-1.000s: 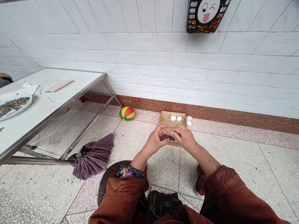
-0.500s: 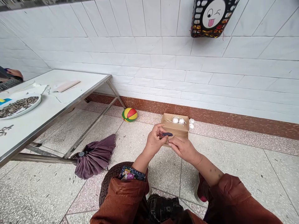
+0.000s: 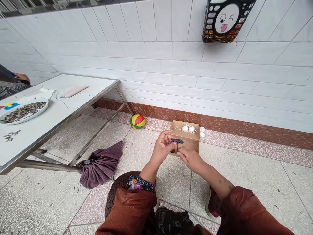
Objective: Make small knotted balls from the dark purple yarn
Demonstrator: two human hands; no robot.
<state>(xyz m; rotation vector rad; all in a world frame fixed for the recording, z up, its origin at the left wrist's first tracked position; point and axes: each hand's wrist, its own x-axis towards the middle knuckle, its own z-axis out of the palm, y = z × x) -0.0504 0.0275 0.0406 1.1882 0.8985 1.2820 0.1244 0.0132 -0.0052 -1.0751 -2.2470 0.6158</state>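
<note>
My left hand [image 3: 160, 150] pinches a small dark blue piece [image 3: 177, 141] that looks knitted or crocheted. Just below it, my right hand [image 3: 192, 159] is closed, its thumb and forefinger pressed together. A thin dark line [image 3: 177, 147] runs from the blue piece down to those fingertips; whether it is yarn or a slim tool I cannot tell. Both hands are held in front of an open cardboard box [image 3: 195, 143] on the floor. White balls of string [image 3: 185, 128] lie on its raised flap or lid.
On the left stands a white table [image 3: 58, 120] with a plate [image 3: 46, 103] of sunflower seeds. Another person's hand [image 3: 22, 77] shows at its far end. A folded purple umbrella [image 3: 101, 168] and a striped ball [image 3: 137, 121] lie on the floor. A black basket [image 3: 227, 19] hangs on the wall.
My right hand has moved slightly down from the blue piece, so more of the thin dark line shows between them. The whole view has shifted a little.
</note>
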